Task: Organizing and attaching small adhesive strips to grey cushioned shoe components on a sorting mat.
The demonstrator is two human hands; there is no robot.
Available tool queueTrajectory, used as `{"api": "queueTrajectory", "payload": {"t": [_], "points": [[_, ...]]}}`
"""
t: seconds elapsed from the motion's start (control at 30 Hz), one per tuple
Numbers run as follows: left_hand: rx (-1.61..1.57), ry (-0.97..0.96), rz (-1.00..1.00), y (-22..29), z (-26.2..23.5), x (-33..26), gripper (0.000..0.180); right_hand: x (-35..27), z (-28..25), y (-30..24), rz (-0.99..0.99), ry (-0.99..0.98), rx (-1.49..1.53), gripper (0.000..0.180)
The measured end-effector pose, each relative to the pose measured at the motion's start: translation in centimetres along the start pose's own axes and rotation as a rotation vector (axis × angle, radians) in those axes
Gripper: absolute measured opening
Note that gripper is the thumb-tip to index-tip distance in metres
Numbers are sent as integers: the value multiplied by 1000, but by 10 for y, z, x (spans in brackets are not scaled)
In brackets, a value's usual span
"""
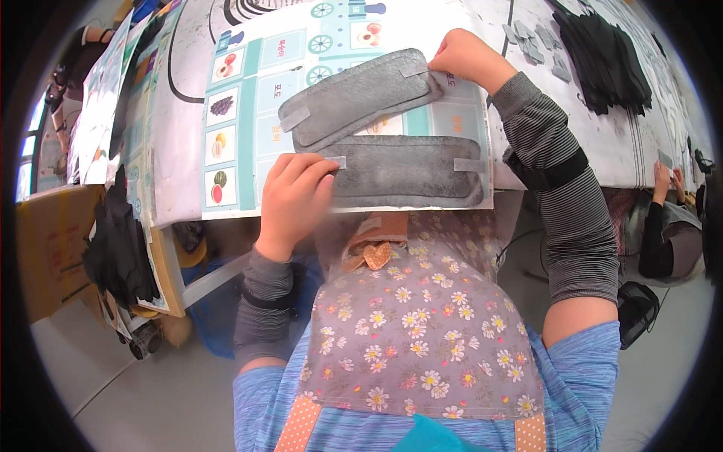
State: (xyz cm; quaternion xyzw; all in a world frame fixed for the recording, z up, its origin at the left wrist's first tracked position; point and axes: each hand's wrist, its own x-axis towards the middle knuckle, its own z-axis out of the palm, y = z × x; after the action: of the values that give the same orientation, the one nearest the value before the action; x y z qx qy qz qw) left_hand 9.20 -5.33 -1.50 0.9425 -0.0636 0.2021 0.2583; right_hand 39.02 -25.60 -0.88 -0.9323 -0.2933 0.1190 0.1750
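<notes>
"White and blue-green: one picture board [247, 143]. What's on it?"
"Two grey pads, the upper pad [354, 94] and lower pad [407, 166], with four pale strips [468, 164]."
"Anything hidden?"
"The left hand [297, 192] covers the lower pad's left end; I can't tell if it pinches. The right hand [473, 62] pinches the upper pad's right end. Layers underneath are hard to count."
"Room?"
"Along the board's left side. The lower pad lies near its bottom edge."

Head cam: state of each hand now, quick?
Left hand: fingers curled at the left end of the lower grey pad; grip can't be told.
Right hand: pinched closed at the right end of the upper grey pad.
</notes>
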Motion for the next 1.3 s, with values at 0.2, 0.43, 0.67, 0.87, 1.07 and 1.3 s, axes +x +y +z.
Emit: {"api": "queueTrajectory", "payload": {"t": [0.2, 0.43, 0.67, 0.87, 1.07, 1.3], "points": [[-22, 31, -4, -2, 3, 0, 15, 2, -3, -5, 3, 6, -16, 25], [-17, 84, 18, 1, 5, 2, 14, 6, -5, -9, 45, -77, -25, 20], [-44, 49, -19, 0, 5, -2, 14, 0, -8, -28, 132, -68, -35, 28], [-36, 128, -15, 0, 7, 0, 9, -10, -27, -37, 196, -90, 500, 30], [-14, 117, -28, -2, 6, 0, 9, -10, -26, -44, 232, -139, 531, 44], [-30, 98, -23, -2, 8, 4, 9, 15, -45, -38, 153, -46, 869, 39]]}}
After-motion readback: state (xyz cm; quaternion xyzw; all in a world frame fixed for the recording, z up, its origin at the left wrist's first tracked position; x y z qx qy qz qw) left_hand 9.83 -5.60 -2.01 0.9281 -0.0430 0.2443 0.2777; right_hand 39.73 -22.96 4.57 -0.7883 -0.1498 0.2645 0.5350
